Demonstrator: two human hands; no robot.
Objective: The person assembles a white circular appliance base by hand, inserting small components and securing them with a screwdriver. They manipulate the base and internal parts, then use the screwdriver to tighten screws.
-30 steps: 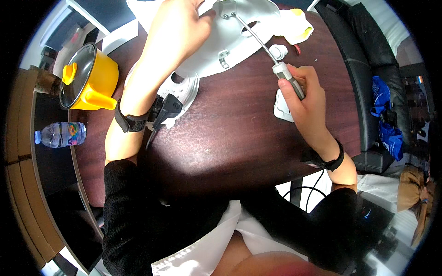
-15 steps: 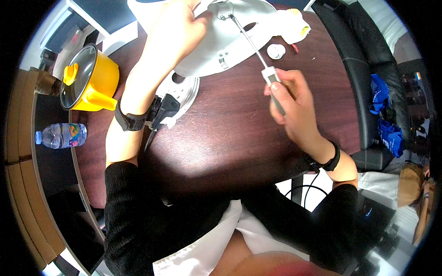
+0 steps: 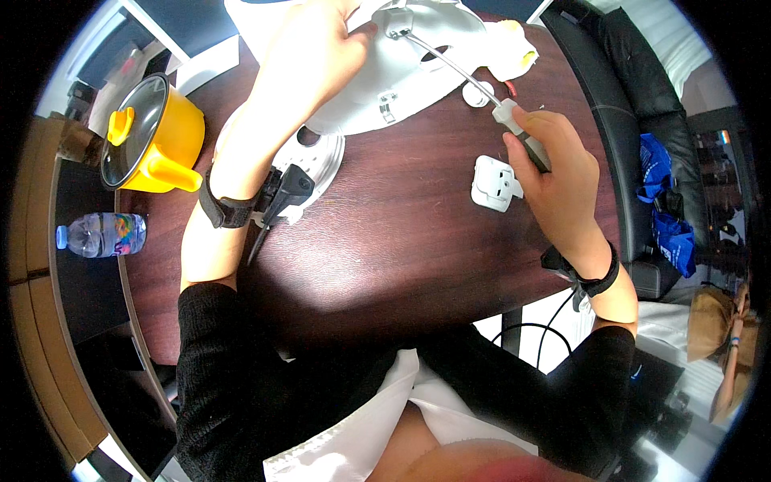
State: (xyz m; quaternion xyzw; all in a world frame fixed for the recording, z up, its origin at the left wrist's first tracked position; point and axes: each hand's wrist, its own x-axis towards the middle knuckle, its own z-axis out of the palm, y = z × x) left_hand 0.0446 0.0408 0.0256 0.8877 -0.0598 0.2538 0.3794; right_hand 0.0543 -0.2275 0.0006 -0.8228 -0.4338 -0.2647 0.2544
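Observation:
A white curved plastic housing [image 3: 353,104] lies at the far side of the table, with a slot and small metal fittings on its inner face. My left hand [image 3: 321,52] is closed on its far left part; some fingertips are hidden behind the housing and at the picture's upper edge. My right hand [image 3: 558,165] grips a screwdriver [image 3: 458,71] by its grey and white handle. The shaft slants up to the left, and its tip meets a small raised block [image 3: 395,22] on the housing. Whether the tip sits in a screw is too small to tell.
A silver round plate [image 3: 329,157] lies partly under my left forearm. Near my right hand are a white square part [image 3: 493,183] and a white round cap [image 3: 477,94]. A yellow pot [image 3: 178,132] with a glass lid and a water bottle [image 3: 104,234] stand on the left.
My right hand has swung right, tilting the screwdriver lower while its tip stays at the block. The white square part now shows beside the hand. My left hand has barely moved.

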